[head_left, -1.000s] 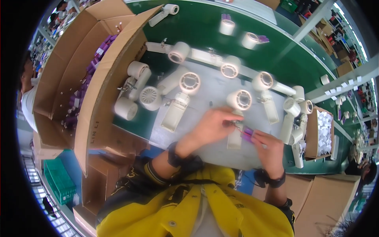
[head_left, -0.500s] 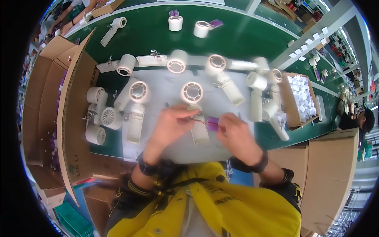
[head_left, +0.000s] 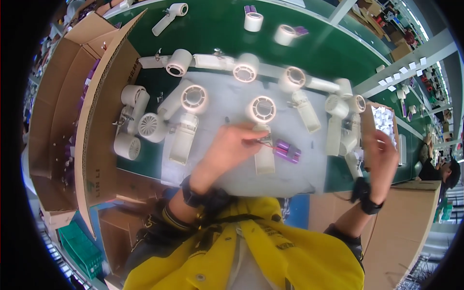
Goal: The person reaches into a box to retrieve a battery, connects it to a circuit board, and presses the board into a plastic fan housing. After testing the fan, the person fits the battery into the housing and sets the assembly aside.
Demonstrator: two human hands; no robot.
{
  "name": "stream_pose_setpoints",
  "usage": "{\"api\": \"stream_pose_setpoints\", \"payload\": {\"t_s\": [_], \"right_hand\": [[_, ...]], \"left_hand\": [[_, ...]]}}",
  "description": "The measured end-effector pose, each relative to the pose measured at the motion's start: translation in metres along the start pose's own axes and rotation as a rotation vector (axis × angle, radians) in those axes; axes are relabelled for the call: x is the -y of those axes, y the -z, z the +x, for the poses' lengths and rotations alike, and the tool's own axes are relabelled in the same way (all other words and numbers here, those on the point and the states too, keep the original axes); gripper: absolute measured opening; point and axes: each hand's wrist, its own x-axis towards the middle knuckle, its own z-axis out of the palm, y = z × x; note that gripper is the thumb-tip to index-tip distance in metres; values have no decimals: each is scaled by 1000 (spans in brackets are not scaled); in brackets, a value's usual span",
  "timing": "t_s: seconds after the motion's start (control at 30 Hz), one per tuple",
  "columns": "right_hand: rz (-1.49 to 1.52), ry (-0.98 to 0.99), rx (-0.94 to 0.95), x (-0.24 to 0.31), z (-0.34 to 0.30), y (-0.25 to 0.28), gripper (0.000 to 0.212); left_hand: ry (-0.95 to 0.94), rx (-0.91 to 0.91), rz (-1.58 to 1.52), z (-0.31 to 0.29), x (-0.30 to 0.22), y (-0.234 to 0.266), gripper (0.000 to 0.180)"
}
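A white handheld fan (head_left: 264, 157) lies in front of me on the pale mat, its round head away from me and its handle open. My left hand (head_left: 231, 149) is closed at the handle's upper end, pinching thin wires by the fan. These wires lead to a purple battery pack (head_left: 287, 151), which lies just right of the handle on the mat. Over at the right, my right hand (head_left: 383, 157) is at the near side of a cardboard box (head_left: 368, 121) of small white pieces (head_left: 383, 118). Its fingers are bent and blurred; whether they hold a piece is hidden.
Several more white fans surround the mat (head_left: 222, 169), such as one at the left (head_left: 183, 137) and one at the right (head_left: 305, 111). A large open carton (head_left: 104, 125) stands along the left side. A metal post (head_left: 391, 77) rises at the right.
My right hand has let go of the purple battery pack and moved right to the box of white pieces. The pack now lies on the mat. My left hand stays by the fan.
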Motion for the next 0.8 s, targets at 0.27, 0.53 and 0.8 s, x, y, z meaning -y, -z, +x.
{"api": "stream_pose_setpoints", "payload": {"t_s": [0.27, 0.53, 0.8], "right_hand": [[259, 650, 690, 46, -26, -116, 56], [957, -336, 1422, 58, -26, -82, 85], [1205, -185, 1384, 34, -40, -92, 100]], "left_hand": [[9, 18, 4, 3, 1, -3, 36], [-66, -2, -19, -1, 0, -6, 37], [-105, -7, -2, -2, 1, -9, 37]]}}
